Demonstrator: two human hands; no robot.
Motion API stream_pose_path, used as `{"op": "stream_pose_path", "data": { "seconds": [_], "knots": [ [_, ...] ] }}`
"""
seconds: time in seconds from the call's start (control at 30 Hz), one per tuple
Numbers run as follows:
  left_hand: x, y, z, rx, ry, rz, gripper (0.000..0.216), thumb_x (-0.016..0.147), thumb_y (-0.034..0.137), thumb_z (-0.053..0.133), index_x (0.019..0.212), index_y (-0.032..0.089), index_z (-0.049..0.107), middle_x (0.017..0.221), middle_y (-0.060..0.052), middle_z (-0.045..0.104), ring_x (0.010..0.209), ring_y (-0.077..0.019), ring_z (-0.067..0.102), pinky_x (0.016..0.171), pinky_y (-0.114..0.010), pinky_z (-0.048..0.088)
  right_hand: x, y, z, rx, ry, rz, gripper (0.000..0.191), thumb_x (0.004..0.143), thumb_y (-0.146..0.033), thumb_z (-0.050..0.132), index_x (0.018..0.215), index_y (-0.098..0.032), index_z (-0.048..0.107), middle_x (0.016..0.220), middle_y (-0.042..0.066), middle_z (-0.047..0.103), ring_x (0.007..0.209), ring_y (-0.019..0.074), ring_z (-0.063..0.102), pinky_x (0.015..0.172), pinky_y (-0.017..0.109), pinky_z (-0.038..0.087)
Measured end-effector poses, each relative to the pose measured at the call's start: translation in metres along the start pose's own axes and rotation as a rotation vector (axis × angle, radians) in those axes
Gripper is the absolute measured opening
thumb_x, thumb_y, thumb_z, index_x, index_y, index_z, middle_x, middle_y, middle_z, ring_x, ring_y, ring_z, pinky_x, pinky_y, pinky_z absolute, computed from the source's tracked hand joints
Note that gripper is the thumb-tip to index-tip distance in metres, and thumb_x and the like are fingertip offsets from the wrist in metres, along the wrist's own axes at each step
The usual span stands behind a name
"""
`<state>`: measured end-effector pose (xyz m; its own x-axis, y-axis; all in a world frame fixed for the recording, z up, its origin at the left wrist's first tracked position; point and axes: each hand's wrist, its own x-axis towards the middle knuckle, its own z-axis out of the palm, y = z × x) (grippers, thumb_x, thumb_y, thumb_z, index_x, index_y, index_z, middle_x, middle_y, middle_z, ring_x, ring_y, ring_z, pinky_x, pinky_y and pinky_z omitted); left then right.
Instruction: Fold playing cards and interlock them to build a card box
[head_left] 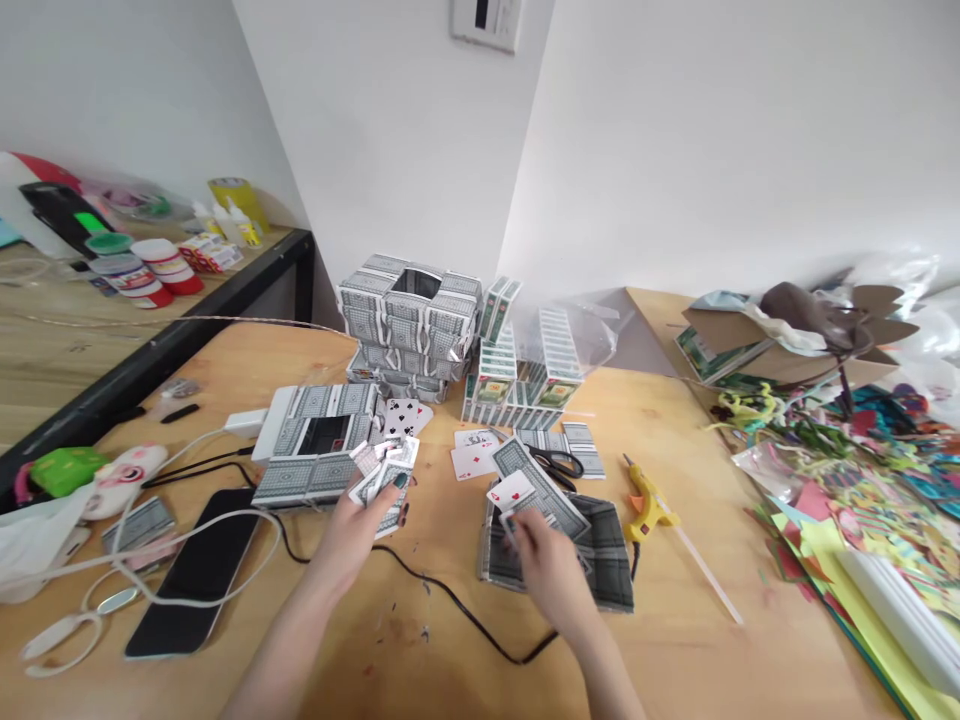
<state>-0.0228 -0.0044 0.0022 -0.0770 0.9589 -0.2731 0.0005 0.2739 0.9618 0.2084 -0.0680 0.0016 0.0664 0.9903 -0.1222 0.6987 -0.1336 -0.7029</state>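
Note:
My left hand is closed around a loose bunch of playing cards, some of which look folded. In my right hand I pinch a playing card with a red heart on its face. That hand is over an open box built from cards, grey inside. A flat panel of card backs leans on the box's back part. To the left lies another card-covered frame with a rectangular opening. Black-handled scissors rest just behind the box.
A stacked card structure and several green card packs stand at the back. A yellow glue gun lies right of the box, its black cable crossing the table front. A phone lies left; coloured paper scraps cover the right.

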Motion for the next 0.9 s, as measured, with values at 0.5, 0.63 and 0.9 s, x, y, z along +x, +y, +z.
{"op": "stream_pose_path", "data": {
  "seconds": [0.5, 0.63, 0.9],
  "knots": [
    [-0.003, 0.016, 0.001, 0.025, 0.050, 0.012, 0.040, 0.068, 0.041, 0.061, 0.101, 0.019, 0.057, 0.103, -0.006, 0.062, 0.098, -0.0227, 0.055, 0.085, -0.034, 0.041, 0.018, -0.062, 0.011, -0.022, 0.047, -0.197, 0.026, 0.088, -0.023, 0.032, 0.093, -0.017, 0.057, 0.065, 0.003, 0.065, 0.057, 0.0141, 0.060, 0.057, 0.021, 0.040],
    [-0.006, 0.027, 0.012, 0.017, 0.017, 0.057, 0.036, 0.067, 0.039, 0.061, 0.098, 0.020, 0.059, 0.100, -0.004, 0.064, 0.108, -0.0242, 0.050, 0.095, -0.036, 0.034, 0.051, -0.049, -0.016, -0.095, 0.177, -0.109, 0.029, 0.087, -0.029, 0.035, 0.104, -0.017, 0.055, 0.081, 0.007, 0.066, 0.074, 0.0187, 0.061, 0.066, 0.028, 0.045],
    [-0.012, 0.046, 0.043, -0.006, -0.152, 0.212, 0.040, 0.064, 0.030, 0.064, 0.103, 0.022, 0.058, 0.102, -0.005, 0.063, 0.102, -0.0251, 0.054, 0.090, -0.037, 0.041, 0.040, -0.087, -0.015, 0.226, 0.166, -0.497, 0.068, 0.077, -0.037, 0.055, 0.135, -0.021, 0.022, 0.133, 0.011, 0.038, 0.122, 0.0242, 0.036, 0.097, 0.041, 0.033]
  ]
}}
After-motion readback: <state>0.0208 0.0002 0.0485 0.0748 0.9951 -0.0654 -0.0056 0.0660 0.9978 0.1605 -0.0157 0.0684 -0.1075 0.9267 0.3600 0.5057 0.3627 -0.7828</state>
